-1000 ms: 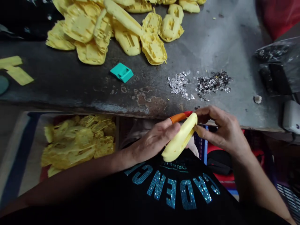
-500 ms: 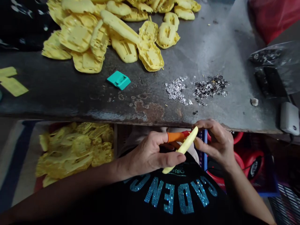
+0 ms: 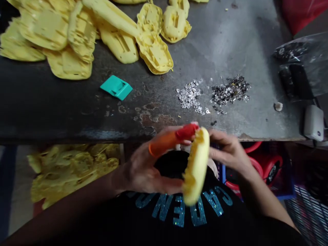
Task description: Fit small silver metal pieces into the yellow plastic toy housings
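I hold an oblong yellow plastic shell (image 3: 196, 167) on edge in front of my chest, below the table's front edge. My left hand (image 3: 148, 165) grips it, thumb under its lower end and the forefinger, in an orange and red finger cot (image 3: 174, 138), on its upper end. My right hand (image 3: 228, 150) pinches the shell's upper right rim. The picture is smeared by motion there.
A grey metal table (image 3: 225, 44) carries a heap of yellow shells (image 3: 84, 30), a teal plastic piece (image 3: 116, 87), and two small piles of metal bits (image 3: 191, 95) (image 3: 230, 89). A bin of yellow scraps (image 3: 74, 167) sits lower left. Red and blue containers (image 3: 258, 167) sit lower right.
The yellow shell has turned in my hands from slanting to nearly upright, its ragged rim now showing. Both hands rose slightly toward the table edge, and the view shifted.
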A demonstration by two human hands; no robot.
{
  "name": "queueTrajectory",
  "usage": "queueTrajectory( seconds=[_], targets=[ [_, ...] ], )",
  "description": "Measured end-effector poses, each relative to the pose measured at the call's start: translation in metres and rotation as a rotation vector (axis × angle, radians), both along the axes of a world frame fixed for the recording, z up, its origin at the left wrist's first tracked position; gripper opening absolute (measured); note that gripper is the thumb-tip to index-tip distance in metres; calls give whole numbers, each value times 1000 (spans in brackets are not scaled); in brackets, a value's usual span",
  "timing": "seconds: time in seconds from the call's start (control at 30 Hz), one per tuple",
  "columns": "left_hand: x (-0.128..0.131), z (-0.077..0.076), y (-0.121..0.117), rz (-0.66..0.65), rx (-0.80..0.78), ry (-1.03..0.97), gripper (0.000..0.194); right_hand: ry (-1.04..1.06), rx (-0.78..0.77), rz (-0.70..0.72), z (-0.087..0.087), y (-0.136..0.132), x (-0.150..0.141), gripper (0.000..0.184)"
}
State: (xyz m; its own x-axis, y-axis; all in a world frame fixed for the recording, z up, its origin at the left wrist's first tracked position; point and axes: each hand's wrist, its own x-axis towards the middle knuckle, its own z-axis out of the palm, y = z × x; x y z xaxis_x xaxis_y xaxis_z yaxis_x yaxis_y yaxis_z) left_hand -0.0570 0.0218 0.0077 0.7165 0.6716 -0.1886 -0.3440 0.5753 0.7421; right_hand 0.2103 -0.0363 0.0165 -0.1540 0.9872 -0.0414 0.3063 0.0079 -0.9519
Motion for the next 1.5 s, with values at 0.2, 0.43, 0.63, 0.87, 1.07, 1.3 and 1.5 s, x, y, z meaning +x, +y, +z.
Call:
queueTrajectory(
  seconds=[0.2,0.43,0.63,0.87,1.07,1.3,1.5],
  targets=[
    [7,-5,4,231,6,-14,91,-1138,299,-93,4,63,43,12],
    [9,-11,5,186,-158,-98,59,-1371,334,31,3,78,33,17],
    [12,-19,-7,131,-221,-91,61,-1394,326,16,5,73,28,16],
    [15,-20,-16,193,-234,-61,58,-1380,351,-5,4,63,32,23],
    [18,-26,-16,202,-211,-95,58,-1434,352,4,7,61,23,24],
    [20,-26,-15,153,-234,-156,59,-1194,396,-41,14,66,21,16],
    [26,-26,-14,-62,-310,-218,82,-226,302,-82,33,19,0,6]
  ],
)
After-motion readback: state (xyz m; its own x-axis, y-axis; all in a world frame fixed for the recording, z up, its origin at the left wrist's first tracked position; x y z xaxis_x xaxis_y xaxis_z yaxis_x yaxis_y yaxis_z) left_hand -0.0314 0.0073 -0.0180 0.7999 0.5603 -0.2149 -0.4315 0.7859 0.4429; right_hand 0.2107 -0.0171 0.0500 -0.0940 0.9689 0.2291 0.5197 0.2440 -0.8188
